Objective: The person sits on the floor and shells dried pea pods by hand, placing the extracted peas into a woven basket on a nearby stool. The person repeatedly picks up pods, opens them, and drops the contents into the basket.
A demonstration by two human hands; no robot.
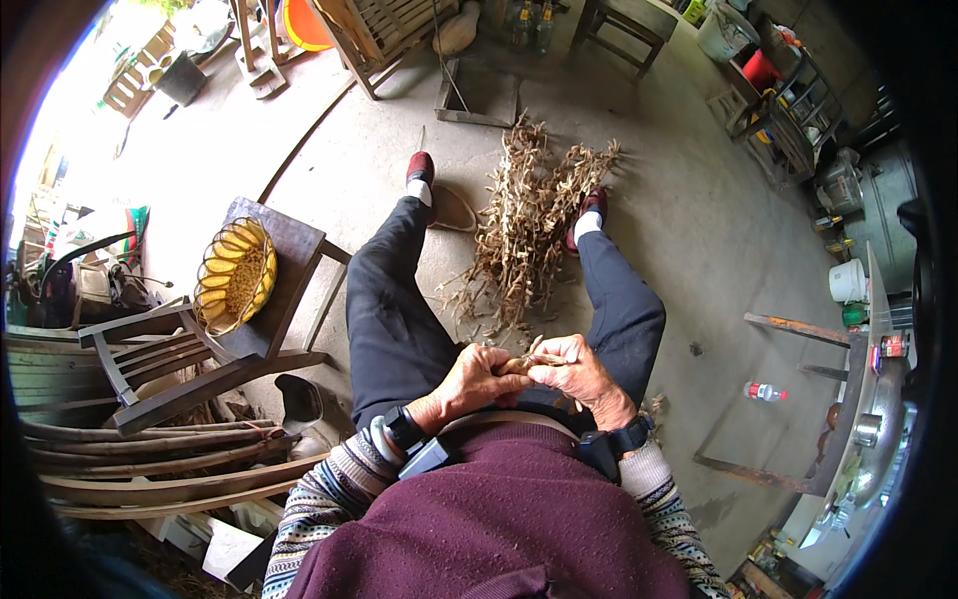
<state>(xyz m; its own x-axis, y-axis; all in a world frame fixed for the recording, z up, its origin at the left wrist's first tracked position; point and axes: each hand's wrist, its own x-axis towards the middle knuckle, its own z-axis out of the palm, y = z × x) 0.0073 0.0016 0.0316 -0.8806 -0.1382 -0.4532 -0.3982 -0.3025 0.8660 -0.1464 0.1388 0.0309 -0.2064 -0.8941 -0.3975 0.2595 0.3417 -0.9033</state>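
Close in front of my lap, both hands meet over a small dried bean pod (528,364). My left hand (479,380) pinches one end between thumb and fingers. The other end sits in the fingertips of my right hand (580,374). How many pods the fingers cover is hidden. Beyond them, on the concrete floor between my feet, lies a heap of dried bean stalks (516,224) hung with brown pods. To my left, a yellow woven basket (217,251) holding pale beans (245,288) rests on a wooden chair (292,314).
A shallow wooden box (479,97) lies past the stalks, near a slatted bamboo chair (389,30). Bamboo poles (165,449) are stacked at lower left. On the right stand a table frame (838,419) and a plastic bottle (765,391). Shelving with containers (793,120) lines the upper right.
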